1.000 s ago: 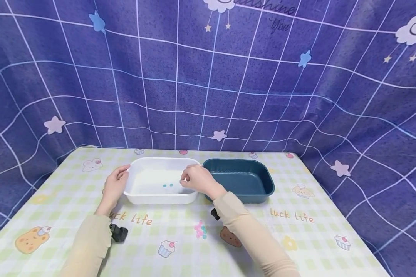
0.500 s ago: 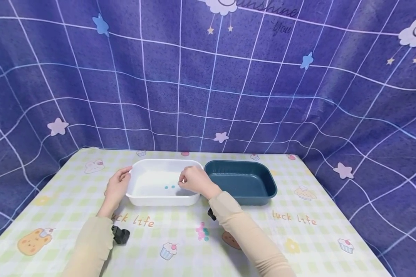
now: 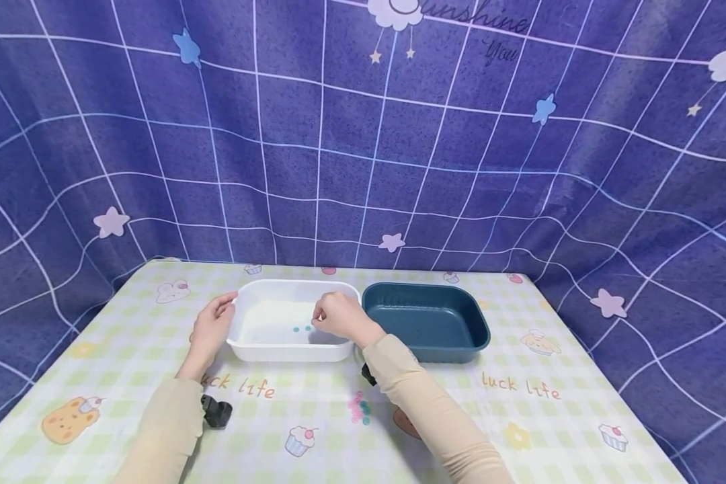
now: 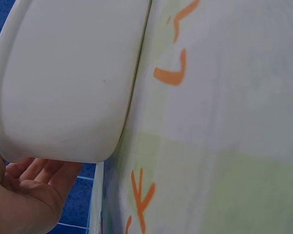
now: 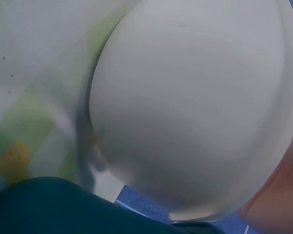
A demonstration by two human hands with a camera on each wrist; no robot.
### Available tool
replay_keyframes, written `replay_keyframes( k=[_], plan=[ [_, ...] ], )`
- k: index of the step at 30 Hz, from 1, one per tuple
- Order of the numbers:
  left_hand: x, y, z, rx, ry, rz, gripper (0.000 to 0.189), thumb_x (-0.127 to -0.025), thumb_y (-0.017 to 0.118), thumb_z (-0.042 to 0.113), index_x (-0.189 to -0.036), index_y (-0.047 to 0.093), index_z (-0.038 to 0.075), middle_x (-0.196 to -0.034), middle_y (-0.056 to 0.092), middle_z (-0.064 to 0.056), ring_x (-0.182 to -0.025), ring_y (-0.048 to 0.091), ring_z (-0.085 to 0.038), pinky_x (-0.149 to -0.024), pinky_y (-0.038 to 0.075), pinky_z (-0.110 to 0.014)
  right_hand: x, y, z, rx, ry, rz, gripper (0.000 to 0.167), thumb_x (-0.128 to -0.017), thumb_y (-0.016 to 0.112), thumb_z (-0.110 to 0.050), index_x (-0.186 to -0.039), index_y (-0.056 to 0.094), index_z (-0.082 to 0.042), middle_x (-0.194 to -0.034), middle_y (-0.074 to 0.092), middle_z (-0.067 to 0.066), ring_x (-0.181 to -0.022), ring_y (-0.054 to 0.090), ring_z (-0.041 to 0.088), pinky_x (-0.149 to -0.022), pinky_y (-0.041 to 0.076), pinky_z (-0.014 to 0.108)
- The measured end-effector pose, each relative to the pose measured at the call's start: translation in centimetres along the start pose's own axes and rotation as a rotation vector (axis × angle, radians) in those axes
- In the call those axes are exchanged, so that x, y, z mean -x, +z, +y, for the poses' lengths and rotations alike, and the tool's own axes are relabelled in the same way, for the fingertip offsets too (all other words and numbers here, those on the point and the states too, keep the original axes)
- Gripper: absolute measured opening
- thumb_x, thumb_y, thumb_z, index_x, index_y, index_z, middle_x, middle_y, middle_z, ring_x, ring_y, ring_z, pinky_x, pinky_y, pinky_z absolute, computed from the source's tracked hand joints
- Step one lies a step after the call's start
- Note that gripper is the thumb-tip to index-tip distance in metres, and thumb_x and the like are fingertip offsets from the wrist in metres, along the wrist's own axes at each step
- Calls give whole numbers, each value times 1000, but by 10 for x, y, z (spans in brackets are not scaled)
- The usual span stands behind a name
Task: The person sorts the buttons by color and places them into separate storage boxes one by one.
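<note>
A white rectangular tray (image 3: 293,353) stands on the table, slightly left of the middle. My left hand (image 3: 213,328) rests against its left end, fingertips right at the rim; in the left wrist view the fingers (image 4: 49,170) lie against the end wall. My right hand (image 3: 341,316) reaches over the right end into the tray, thumb and fingertips together low over the floor. I cannot tell whether a small piece is between them. Two small round teal pieces (image 3: 308,329) lie on the tray floor just left of those fingertips.
A dark teal tray (image 3: 426,351) stands close to the right of the white one, partly behind my right wrist. In front lies a small cluster of pink pieces (image 3: 355,407) and teal pieces (image 3: 366,411) on the checked tablecloth (image 3: 248,437). A blue curtain (image 3: 339,168) hangs behind.
The head view has shifted slightly, so the whole scene sits a little lower and further right. My right fingertips are closer to the two teal pieces; my left hand stays at the rim.
</note>
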State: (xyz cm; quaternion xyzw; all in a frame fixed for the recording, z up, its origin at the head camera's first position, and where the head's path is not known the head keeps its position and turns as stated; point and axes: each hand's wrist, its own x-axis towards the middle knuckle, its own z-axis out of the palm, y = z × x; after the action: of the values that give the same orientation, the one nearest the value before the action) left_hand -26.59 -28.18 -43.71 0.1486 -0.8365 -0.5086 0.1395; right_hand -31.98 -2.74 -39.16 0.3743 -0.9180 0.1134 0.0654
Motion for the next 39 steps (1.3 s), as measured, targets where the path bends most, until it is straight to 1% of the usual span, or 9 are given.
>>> replay_keyframes(
  k=[7, 12, 18, 26, 33, 39],
  plan=[
    [1, 3, 2, -1, 3, -4, 44, -99, 35, 27, -140, 43, 13, -139, 49, -18, -129, 40, -40, -102, 5, -65, 2, 0, 2, 17, 10, -9, 9, -82, 69, -24, -85, 75, -18, -77, 65, -8, -70, 54, 4, -63, 44, 16],
    [2, 4, 3, 5, 2, -5, 44, -99, 36, 26, -140, 43, 13, -138, 49, -18, -129, 40, -40, -102, 3, -65, 5, -1, 4, 16, 1, -6, 10, -82, 69, -25, -85, 75, -18, -77, 65, -7, -70, 56, 4, -64, 45, 17],
    [2, 5, 3, 10, 4, -11, 44, -99, 35, 27, -140, 43, 12, -139, 49, -18, -130, 39, -40, -102, 3, -65, 9, -3, 5, 4, 10, -8, 10, -83, 68, -24, -85, 74, -17, -79, 65, -7, -72, 57, 5, -64, 46, 17],
    [2, 3, 5, -5, -7, -13, 44, -100, 35, 28, -141, 42, 14, -140, 48, -16, -132, 37, -40, -102, 5, -66, 11, -3, 7, -56, -13, -9, 9, -83, 68, -20, -86, 74, -14, -82, 67, -4, -74, 59, 5, -68, 46, 14],
    [3, 1, 6, 18, -6, -16, 44, -99, 35, 26, -141, 42, 13, -140, 47, -18, -131, 37, -41, -102, -2, -67, 16, -9, 5, -106, -6, -13, 12, -84, 66, -18, -90, 74, -11, -83, 66, -2, -75, 59, 6, -69, 46, 14],
    [2, 0, 4, 9, -13, -17, 44, -100, 34, 27, -141, 41, 13, -141, 46, -18, -131, 36, -41, -102, 0, -67, 23, -14, 5, -164, -26, 13, 14, -84, 67, -16, -93, 73, -8, -82, 66, 0, -73, 59, 6, -69, 46, 14]
  ],
)
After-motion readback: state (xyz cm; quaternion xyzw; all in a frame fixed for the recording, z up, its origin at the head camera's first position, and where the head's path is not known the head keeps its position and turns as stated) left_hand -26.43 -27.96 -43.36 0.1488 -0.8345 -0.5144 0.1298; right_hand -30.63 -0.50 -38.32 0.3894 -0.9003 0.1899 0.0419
